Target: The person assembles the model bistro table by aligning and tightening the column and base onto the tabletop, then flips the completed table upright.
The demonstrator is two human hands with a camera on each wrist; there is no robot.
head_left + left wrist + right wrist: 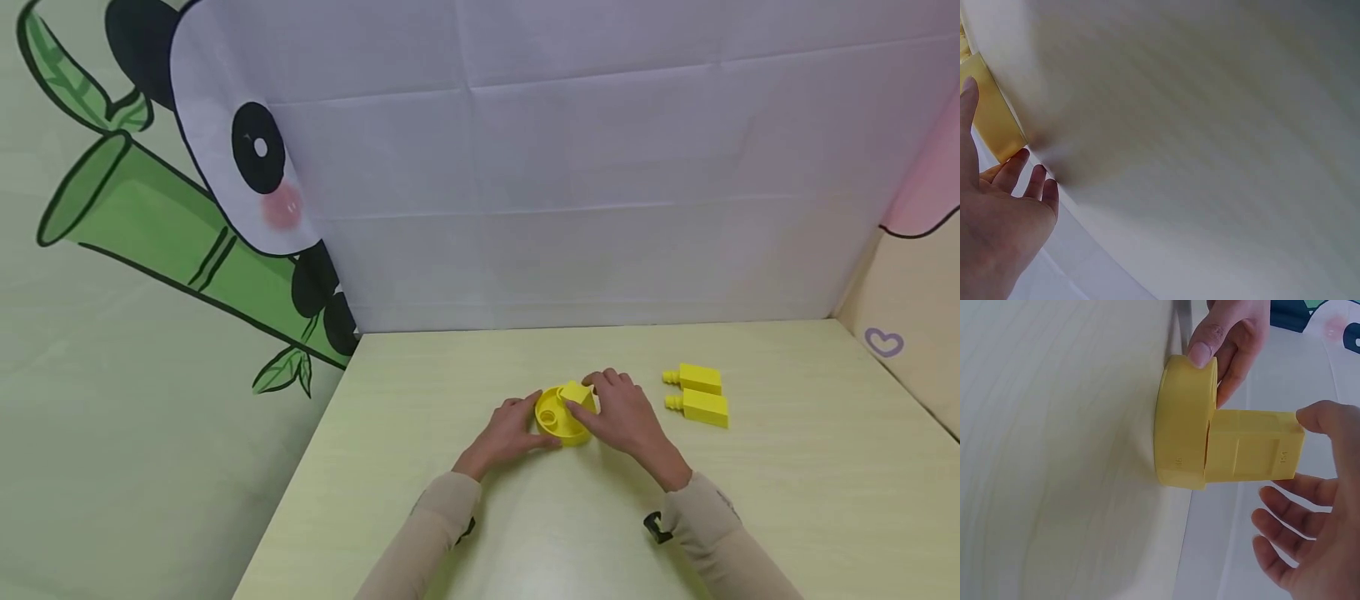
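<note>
Looking down through the head view, we see the left grip (510, 429) clasped round the side of a yellow, round, shallow, plastic-looking dish (564, 429) on the pale wood-patterned worktop (450, 367). We find the right grip (622, 412) pinching a yellow, box-shaped, plastic-looking block (576, 393) at the dish's far right part; a small round yellow socket (548, 417) shows in the dish's left part. Right of the right grip we count two yellow boxy pieces with ridged necks, the farther piece (700, 378) just beside the nearer piece (705, 407), both lying with necks towards the dish. Behind the worktop we have a creased white cloth backdrop (600, 167) with a printed panda (258, 150) and green bamboo (165, 217) at left.

From the left wrist we catch the thumb laid against the dish's yellow wall, fingers at its other side; the frame edge cuts the rest off.

Through the right wrist view we see the block standing up from the dish, thumb and forefinger at its top end, the other fingers loosely bent. The dish's wall blocks our sight of the block's lower end.
</note>
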